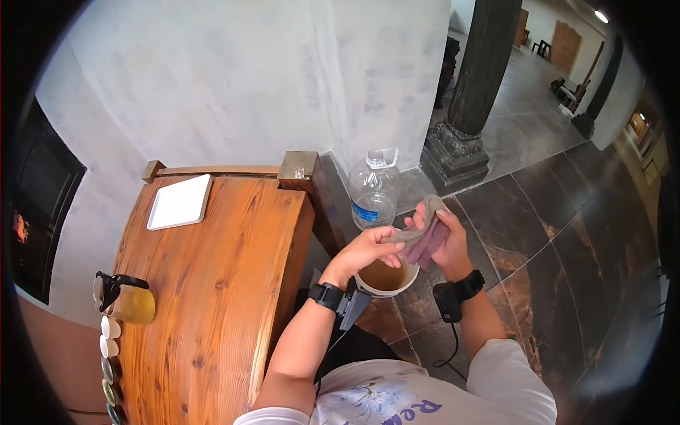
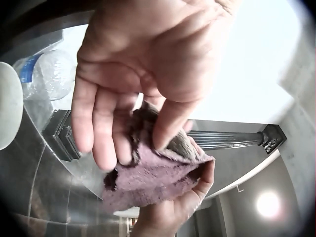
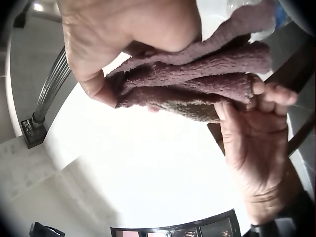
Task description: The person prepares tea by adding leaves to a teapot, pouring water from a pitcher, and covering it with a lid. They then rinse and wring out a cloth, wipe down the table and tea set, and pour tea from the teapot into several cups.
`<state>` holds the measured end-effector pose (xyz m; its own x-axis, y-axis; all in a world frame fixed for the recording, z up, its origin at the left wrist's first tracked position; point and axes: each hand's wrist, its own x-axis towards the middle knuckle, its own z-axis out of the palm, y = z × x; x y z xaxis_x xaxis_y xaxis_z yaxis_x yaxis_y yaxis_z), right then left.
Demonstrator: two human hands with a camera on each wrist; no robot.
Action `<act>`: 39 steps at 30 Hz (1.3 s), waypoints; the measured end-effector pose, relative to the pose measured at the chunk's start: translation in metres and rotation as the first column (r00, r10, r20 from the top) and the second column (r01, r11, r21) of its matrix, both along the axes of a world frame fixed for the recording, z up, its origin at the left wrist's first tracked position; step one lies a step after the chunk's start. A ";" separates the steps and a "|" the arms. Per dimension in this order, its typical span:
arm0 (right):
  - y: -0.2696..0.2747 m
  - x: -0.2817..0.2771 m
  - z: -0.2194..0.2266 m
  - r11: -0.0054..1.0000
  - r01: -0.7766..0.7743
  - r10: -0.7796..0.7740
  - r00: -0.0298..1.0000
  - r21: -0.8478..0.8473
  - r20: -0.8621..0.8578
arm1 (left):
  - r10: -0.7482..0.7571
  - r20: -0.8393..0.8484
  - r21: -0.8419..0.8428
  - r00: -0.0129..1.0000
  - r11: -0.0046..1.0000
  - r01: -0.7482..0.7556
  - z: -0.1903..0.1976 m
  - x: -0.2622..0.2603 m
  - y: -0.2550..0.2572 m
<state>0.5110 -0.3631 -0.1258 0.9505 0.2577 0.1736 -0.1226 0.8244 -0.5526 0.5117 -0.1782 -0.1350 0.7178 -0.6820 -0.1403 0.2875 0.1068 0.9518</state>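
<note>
A purple and grey-brown fuzzy cloth (image 1: 427,244) stretches between both hands, folded and hanging in loose pleats. My left hand (image 1: 365,251) pinches one end of it between thumb and fingers, as the left wrist view shows with the thumb pressed on the cloth (image 2: 153,180). At the other end, my right hand (image 1: 453,248) grips the cloth, its thumb and fingertips at the edge in the right wrist view. Below the hands stands a white bucket (image 1: 389,292) holding brownish liquid; the hands and cloth cover part of its far rim.
Behind the bucket, a large clear plastic bottle (image 1: 373,190) stands by the wall. To the left is a wooden table (image 1: 212,283) with a white tray (image 1: 180,203), a glass pot (image 1: 133,303) of yellow liquid and several small cups (image 1: 110,327). A dark pillar (image 1: 482,78) rises from the tiled floor.
</note>
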 end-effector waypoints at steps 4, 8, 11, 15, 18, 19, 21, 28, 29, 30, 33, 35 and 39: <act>0.001 -0.003 0.029 0.988 -0.152 0.149 0.981 0.012 0.121 | -0.037 -0.114 -0.386 0.993 0.923 -0.010 -0.016 0.011 0.014; 0.014 -0.007 0.044 0.952 -0.306 0.302 0.938 -0.001 0.169 | -0.084 -0.155 -0.452 0.984 0.892 0.005 -0.007 0.004 -0.006; 0.018 0.003 0.041 0.913 -0.402 0.383 0.902 0.068 0.198 | -0.211 -0.236 -0.604 0.949 0.796 0.027 -0.012 -0.007 -0.021; 0.010 0.007 0.045 0.978 -0.182 0.192 0.977 -0.105 0.096 | -0.057 -0.051 -0.307 0.997 0.951 0.039 0.005 0.002 -0.017; 0.007 0.024 0.012 0.941 0.011 0.005 0.999 -0.338 0.047 | 0.104 0.161 0.090 0.981 0.989 -0.119 0.003 0.000 -0.027; 0.010 0.025 0.010 0.940 0.015 0.003 0.999 -0.340 0.051 | 0.102 0.165 0.088 0.981 0.989 -0.118 0.001 -0.004 -0.032; 0.019 0.025 0.009 0.951 0.179 -0.239 0.943 -0.250 -0.232 | 0.076 0.891 0.295 0.447 0.651 -0.700 -0.005 -0.010 -0.040; 0.012 0.032 0.017 0.987 0.162 -0.156 0.944 -0.004 -0.289 | -0.043 0.942 0.271 0.332 0.682 -0.679 0.021 -0.026 -0.043; 0.010 0.032 0.023 0.987 0.159 -0.152 0.943 -0.002 -0.296 | 0.073 0.873 0.230 0.482 0.810 -0.539 0.031 -0.025 -0.036; 0.008 0.031 0.031 0.996 0.068 -0.051 0.966 0.060 -0.253 | 0.120 0.628 0.207 0.769 0.926 -0.314 0.043 -0.023 -0.026; 0.016 0.012 0.070 0.989 -0.075 0.099 0.977 0.130 -0.187 | 0.259 0.155 -0.161 0.953 0.959 -0.234 0.040 0.001 0.004; 0.026 -0.005 0.094 0.953 -0.278 0.288 0.955 0.123 -0.069 | 0.070 0.120 -0.262 0.990 0.964 -0.036 0.030 0.006 0.014; 0.038 -0.019 0.113 0.835 -0.537 0.529 0.844 0.121 0.092 | -0.204 -0.214 -0.485 0.955 0.871 0.078 -0.016 -0.031 -0.014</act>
<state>0.4922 -0.3255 -0.0129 0.6614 0.6917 0.2902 -0.5389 0.7073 -0.4576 0.4811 -0.1920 -0.1511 0.5927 -0.8033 0.0587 0.5543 0.4597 0.6938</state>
